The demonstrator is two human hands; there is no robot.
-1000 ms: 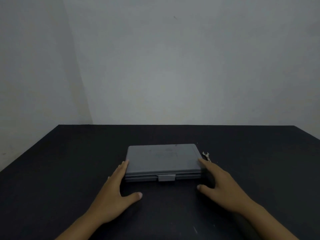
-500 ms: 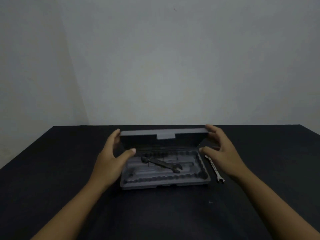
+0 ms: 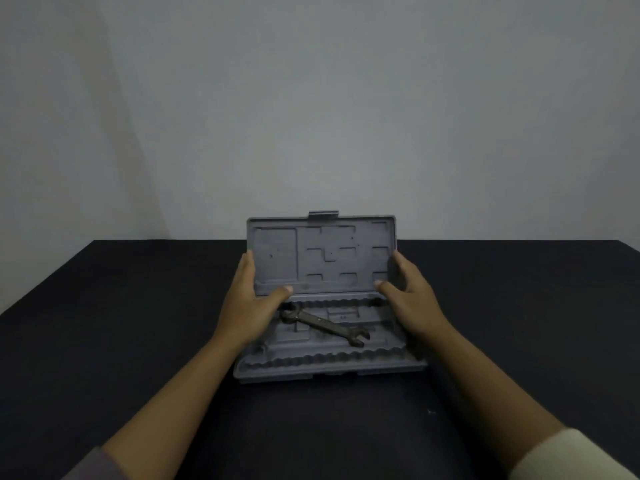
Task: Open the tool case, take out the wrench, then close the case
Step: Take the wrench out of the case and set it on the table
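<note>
Table (image 3: 104,323) of black carries a grey tool case (image 3: 329,367), its lid (image 3: 322,254) standing upright at the far side. Both hands grip the lid's side edges: left hand (image 3: 247,306) and right hand (image 3: 412,303), thumbs pressed to its inner face. Wrench (image 3: 323,323) lies in the tray below, between them, slanting from far left to near right, its ring end nearest the left hand. Anything right of the case is hidden by the right forearm.
</note>
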